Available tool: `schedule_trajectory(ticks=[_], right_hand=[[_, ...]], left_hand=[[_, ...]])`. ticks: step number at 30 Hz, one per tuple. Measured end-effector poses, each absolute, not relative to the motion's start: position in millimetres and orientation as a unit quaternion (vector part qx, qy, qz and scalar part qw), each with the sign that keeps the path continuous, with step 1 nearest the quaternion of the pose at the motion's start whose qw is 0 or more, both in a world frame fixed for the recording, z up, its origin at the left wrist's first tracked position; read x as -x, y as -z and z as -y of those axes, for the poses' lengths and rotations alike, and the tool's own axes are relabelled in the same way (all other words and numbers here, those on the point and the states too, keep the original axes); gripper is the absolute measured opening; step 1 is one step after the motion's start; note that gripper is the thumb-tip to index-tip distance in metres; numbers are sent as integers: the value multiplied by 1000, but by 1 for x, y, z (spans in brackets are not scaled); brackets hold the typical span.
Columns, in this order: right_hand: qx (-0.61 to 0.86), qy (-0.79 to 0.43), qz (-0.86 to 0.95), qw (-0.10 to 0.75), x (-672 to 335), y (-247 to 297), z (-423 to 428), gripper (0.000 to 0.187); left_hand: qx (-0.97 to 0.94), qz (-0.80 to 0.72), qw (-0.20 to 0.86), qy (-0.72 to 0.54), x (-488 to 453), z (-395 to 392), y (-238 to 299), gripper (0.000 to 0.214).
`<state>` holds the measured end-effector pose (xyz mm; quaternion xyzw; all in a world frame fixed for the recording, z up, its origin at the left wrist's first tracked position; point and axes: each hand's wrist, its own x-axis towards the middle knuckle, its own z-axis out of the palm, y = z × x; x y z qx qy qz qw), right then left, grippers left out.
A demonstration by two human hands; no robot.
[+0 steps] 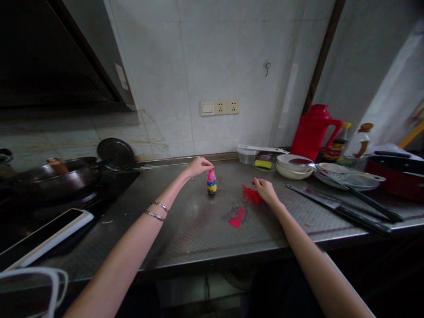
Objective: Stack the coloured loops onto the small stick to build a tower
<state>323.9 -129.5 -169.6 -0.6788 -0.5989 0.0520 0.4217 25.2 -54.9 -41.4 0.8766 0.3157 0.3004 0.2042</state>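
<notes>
A small bottle filled with pink, blue and yellow layers stands upright on the steel counter. My left hand is pinched over its top, fingers closed at the mouth. My right hand rests on the counter to the right, fingers curled against a loose pile of red bits. A flat red scrap lies nearer me, in front of the pile.
A wok sits on the stove at left, with a phone or tablet near it. At right are stacked bowls, a red jug, sauce bottles, a red pan and long dark utensils.
</notes>
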Motion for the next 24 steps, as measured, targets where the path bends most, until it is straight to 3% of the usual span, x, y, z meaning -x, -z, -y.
schedule_trajectory(ticks=[11,16,24], right_hand=[[676,-51,605,418,-324,169,130,45],[663,-29,631,403,-323,170,131,36],[633,-29,712,303,-317,169,133,39]], left_hand=[[-879,-317,161,-319,-25,61,38,19],[-855,-331,145,-371,-21,62,40,20],[-783,-418,214,-409,1,50,100,22]])
